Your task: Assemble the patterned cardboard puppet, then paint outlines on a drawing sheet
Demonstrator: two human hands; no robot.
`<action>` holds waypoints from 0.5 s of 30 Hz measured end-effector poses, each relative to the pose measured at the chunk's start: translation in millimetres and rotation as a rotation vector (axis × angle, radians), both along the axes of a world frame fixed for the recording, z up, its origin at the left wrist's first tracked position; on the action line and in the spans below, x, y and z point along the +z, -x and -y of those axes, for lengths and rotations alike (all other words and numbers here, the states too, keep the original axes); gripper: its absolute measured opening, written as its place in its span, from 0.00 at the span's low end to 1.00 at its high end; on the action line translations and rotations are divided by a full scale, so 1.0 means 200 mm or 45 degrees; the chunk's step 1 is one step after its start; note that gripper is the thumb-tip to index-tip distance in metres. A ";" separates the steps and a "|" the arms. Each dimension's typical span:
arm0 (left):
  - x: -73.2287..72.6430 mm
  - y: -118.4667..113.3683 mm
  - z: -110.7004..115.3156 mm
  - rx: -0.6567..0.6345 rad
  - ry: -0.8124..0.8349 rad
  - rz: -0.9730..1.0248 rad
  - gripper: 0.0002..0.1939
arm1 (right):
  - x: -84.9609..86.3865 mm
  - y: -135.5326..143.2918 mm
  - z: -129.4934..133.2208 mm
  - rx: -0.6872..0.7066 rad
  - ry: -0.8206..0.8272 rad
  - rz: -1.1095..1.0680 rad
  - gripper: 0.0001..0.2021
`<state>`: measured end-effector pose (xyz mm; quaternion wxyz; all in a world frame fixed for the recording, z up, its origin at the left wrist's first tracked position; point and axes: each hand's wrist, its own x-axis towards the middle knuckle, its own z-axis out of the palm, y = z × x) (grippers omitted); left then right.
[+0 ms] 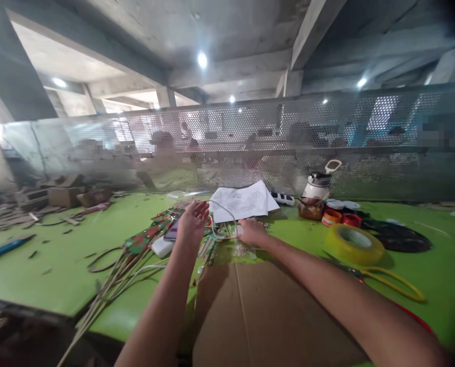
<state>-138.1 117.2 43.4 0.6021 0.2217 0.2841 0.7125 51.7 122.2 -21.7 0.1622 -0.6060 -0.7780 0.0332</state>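
Note:
A thin pale wire loop (233, 213) stands between my two hands, above small items on the green table (70, 275). My right hand (252, 232) is closed on the lower right part of the loop. My left hand (193, 220) is at the loop's left side, palm turned up and fingers apart; the wire's upper part passes near its fingertips. Under and beyond the hands lie small green pieces (208, 247) and printed white sheets (240, 201). A cardboard sheet (265, 311) lies nearest me, between my forearms.
Long thin sticks (107, 290) and a white block (162, 246) lie left. At right are a yellow tape roll (355, 243), yellow-handled scissors (393, 283), small jars (331, 217) and a white bottle (316, 186). A perforated screen (219, 127) stands behind, with people beyond it.

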 end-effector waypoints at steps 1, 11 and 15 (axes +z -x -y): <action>0.00 0.02 -0.01 0.000 0.022 -0.002 0.05 | 0.00 -0.02 0.00 -0.004 -0.012 0.000 0.25; -0.12 0.08 -0.13 0.071 0.233 0.093 0.09 | 0.01 -0.80 0.05 -0.271 0.132 -0.151 0.16; -0.14 0.07 -0.12 0.051 0.199 0.039 0.08 | -0.02 -0.77 -0.06 -0.406 0.184 -0.510 0.08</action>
